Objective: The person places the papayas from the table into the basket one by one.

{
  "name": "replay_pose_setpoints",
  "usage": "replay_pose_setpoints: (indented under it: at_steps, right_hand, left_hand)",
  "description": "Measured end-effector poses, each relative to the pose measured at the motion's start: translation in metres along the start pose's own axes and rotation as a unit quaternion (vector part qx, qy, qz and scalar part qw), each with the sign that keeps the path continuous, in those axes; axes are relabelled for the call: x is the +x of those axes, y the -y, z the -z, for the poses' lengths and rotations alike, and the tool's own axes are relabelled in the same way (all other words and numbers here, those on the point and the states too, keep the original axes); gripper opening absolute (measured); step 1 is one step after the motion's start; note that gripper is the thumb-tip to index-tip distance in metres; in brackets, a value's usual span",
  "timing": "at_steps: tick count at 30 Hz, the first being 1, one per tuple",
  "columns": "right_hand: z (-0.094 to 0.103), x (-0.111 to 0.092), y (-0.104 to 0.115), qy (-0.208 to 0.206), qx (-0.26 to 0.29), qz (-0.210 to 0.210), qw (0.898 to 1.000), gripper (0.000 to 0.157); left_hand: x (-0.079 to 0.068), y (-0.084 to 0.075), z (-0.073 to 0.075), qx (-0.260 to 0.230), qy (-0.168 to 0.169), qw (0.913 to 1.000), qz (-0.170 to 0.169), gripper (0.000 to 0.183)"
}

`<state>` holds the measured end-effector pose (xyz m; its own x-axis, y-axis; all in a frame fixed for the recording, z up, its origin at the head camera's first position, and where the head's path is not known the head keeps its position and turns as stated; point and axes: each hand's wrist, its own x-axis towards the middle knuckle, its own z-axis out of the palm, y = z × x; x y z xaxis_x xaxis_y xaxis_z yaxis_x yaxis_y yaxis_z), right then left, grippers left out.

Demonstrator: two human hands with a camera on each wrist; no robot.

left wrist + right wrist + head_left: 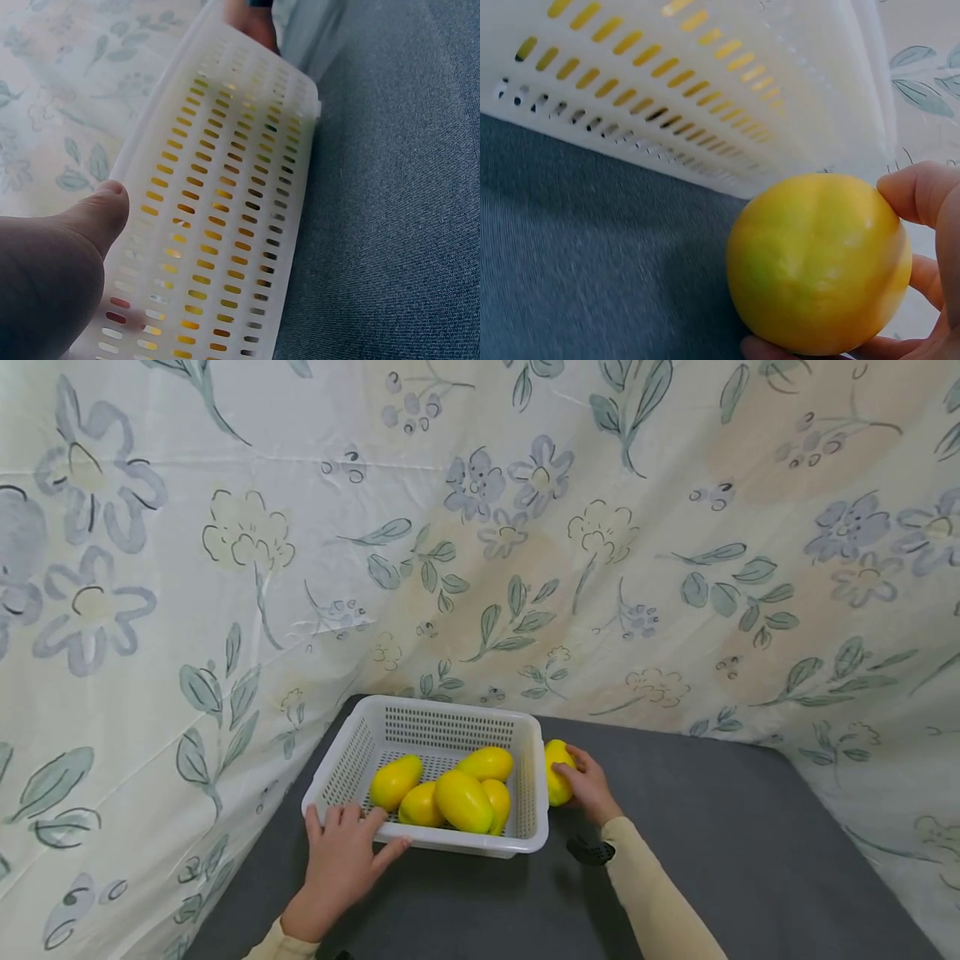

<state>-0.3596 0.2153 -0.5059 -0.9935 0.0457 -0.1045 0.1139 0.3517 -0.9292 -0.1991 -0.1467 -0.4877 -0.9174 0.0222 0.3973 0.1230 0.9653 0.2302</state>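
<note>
A white perforated plastic basket [427, 842] holds several yellow mangoes [463, 802]. My left hand [341, 860] grips the basket's near rim at the left corner, fingertips over the edge and thumb along the outside. In the left wrist view the thumb [94, 217] lies against the rim, while the other fingers are mostly hidden by the wall. Just right of the basket, my right hand [592, 785] holds another yellow mango [817, 262] between thumb and fingers. This mango is close against the basket's outer wall, above or on the dark cloth; I cannot tell which.
Dark grey cloth [712, 827] covers the table, stretching to the right of the basket. Behind and at the sides hangs a white floral curtain [480, 568], near the basket's far edge. A black strap or device [590, 851] is on the right wrist.
</note>
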Motion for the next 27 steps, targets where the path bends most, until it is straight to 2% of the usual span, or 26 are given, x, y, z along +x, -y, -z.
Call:
replay_pose_setpoints:
  at_steps: [7,15,18,21,27]
  right_hand:
    - [0.024,-0.007,-0.009,-0.006,-0.001,-0.008,1.0,0.07]
    - [0.069,-0.021,-0.006,-0.017,-0.013,-0.01,1.0,0.072]
    - [0.081,-0.025,0.007,-0.023,-0.025,-0.003,0.999,0.073]
    - [0.085,-0.029,0.025,-0.023,-0.028,0.013,0.999,0.073]
    - [0.076,-0.036,0.065,-0.004,-0.03,0.064,0.997,0.073]
  left_hand:
    - [0.0,0.001,-0.002,-0.004,0.001,1.0,0.003,0.05]
    - [0.001,0.002,0.001,-0.016,-0.003,0.9999,-0.001,0.049]
    - [0.002,0.002,0.001,-0.017,-0.002,0.9998,-0.002,0.049]
    - [0.002,0.003,0.002,-0.016,0.0,0.9999,0.001,0.049]
    - [0.002,0.002,0.0,-0.019,0.007,0.9998,0.004,0.05]
